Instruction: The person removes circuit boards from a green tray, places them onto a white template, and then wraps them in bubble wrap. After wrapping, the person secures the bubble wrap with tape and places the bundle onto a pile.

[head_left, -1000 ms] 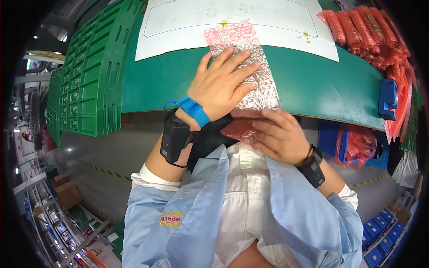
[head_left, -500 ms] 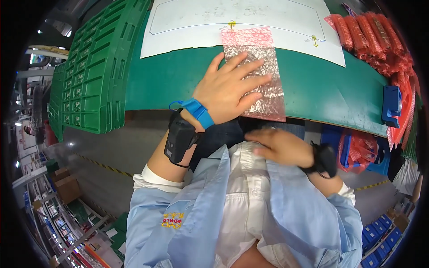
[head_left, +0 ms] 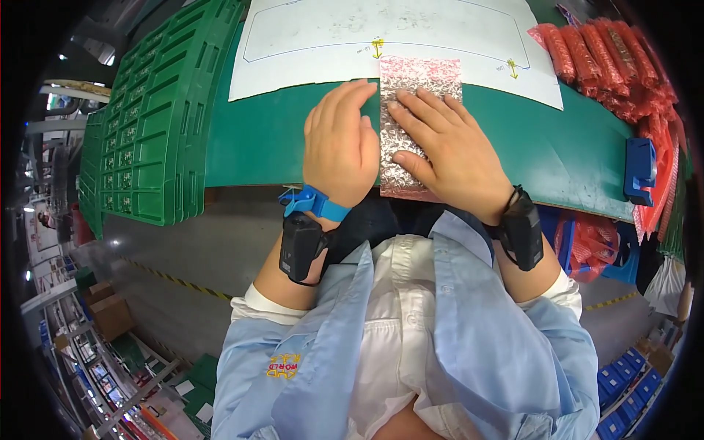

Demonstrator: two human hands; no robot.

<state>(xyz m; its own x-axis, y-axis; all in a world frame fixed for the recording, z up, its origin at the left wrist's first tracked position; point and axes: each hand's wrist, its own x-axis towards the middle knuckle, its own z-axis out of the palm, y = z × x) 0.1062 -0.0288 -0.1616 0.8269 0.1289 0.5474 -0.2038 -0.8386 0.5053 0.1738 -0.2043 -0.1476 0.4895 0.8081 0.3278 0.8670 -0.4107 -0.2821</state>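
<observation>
A pink bubble-wrap bag (head_left: pixel 400 136) lies flat across the near edge of the green tabletop, its far end over a white sheet (head_left: pixel 308 70). Whatever may be inside does not show. My right hand (head_left: pixel 458 158) rests palm down on the bag, open, with its fingers spread. Along the bag's left edge stands my left hand (head_left: pixel 341 147), tipped onto its side, its fingers stretched out and nothing seen in them; its thumb is beside the bag.
Green slotted crates (head_left: pixel 150 139) are stacked at the left. Several rolled red bubble-wrap packs (head_left: pixel 594 59) lie at the far right, above a blue tape dispenser-like holder (head_left: pixel 640 172). Below the table's right side, a blue bin (head_left: pixel 623 260) holds red wrap.
My right hand has come up from near my waist onto the bag. My left hand has slid off the bag to its left edge and turned on its side. The bag is straighter.
</observation>
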